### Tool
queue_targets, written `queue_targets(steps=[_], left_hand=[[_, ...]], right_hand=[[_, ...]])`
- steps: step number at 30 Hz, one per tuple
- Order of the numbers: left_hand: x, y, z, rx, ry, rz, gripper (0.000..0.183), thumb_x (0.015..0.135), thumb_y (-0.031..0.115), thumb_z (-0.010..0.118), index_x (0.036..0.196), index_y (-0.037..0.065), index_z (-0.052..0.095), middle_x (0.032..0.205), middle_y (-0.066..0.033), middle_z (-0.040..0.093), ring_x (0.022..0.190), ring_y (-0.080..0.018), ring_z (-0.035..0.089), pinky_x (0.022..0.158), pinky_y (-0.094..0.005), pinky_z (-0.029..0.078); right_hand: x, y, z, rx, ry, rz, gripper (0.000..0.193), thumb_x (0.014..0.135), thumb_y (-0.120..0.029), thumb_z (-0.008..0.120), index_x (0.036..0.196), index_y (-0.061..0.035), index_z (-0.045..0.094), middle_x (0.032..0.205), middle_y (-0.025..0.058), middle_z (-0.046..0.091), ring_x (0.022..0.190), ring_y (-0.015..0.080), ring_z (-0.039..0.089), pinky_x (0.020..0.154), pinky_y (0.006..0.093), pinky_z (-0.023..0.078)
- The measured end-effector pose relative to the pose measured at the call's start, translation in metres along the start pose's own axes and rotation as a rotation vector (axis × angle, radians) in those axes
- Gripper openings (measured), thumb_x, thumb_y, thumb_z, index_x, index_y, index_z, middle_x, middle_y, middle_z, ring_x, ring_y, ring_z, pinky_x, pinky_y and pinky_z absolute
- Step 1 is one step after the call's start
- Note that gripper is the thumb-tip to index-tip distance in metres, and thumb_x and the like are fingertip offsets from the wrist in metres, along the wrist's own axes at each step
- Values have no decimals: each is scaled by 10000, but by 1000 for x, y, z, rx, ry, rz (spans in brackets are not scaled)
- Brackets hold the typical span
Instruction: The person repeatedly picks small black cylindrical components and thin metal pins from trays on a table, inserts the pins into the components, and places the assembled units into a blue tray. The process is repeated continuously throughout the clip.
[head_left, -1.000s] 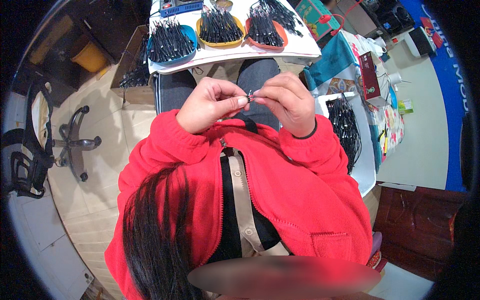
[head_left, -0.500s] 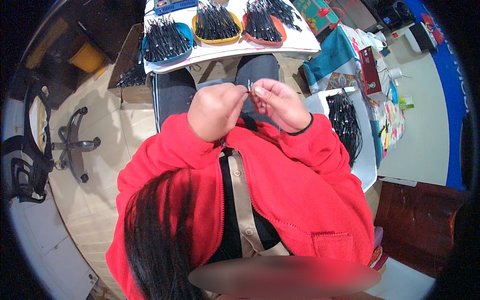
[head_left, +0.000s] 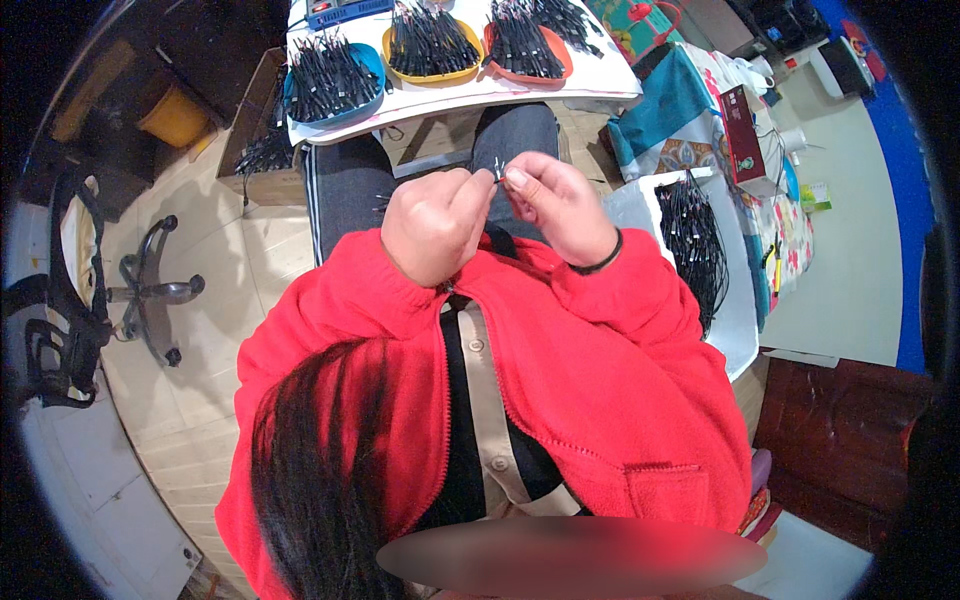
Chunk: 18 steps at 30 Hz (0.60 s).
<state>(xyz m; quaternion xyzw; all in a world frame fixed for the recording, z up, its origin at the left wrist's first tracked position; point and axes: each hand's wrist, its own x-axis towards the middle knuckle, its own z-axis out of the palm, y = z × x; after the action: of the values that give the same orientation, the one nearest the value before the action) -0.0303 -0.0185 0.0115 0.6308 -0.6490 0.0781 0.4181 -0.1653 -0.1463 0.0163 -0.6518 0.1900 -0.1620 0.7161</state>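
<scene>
Above my lap, both hands are raised close together at chest height. My left hand (head_left: pixel 433 222) is closed, fingers curled and pinching; thin dark ends poke out at its left side by the knee. My right hand (head_left: pixel 560 205) has thumb and fingertips pressed together beside the left fingertips. Between the two hands shows a thin wire end (head_left: pixel 499 168) with pale tips and a bit of red and black. Most of the cable is hidden behind the fingers. Beyond the knees stand a blue tray (head_left: pixel 372 62), a yellow tray (head_left: pixel 470 72) and an orange tray (head_left: pixel 562 72) of short black cables.
The white table (head_left: pixel 610 90) edge lies just past my knees. To the right, a white bin (head_left: pixel 742 340) holds long black cables (head_left: pixel 692 240). A cardboard box (head_left: pixel 232 180) with cables stands at the left, near a wheeled chair base (head_left: pixel 150 290). A cloth-covered table bears a dark red box (head_left: pixel 741 140).
My hands stay together in nearly the same place, with small finger shifts. Dark cable ends now show at the left side of my left hand. The view has shifted slightly.
</scene>
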Motion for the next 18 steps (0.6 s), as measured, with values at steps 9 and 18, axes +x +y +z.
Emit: queue_targets(steps=[9,18], left_hand=[[-1,-17,-10,-925,-231,-431,123,860,95,616,860,-24,647,763,-68,637,599,-94,535,544,-239,420],[0,-12,-14,-1290,-272,-560,160,884,116,611,944,-30,632,768,-19,612,628,-48,487,558,-190,386]], right_hand=[[-4,-18,-7,-323,-76,-316,140,892,-114,583,990,-16,562,925,38,565,790,114,537,681,229,443],[-7,-33,2,-807,-101,-687,83,813,-38,646,863,-12,584,829,72,607,721,183,579,633,278,462]])
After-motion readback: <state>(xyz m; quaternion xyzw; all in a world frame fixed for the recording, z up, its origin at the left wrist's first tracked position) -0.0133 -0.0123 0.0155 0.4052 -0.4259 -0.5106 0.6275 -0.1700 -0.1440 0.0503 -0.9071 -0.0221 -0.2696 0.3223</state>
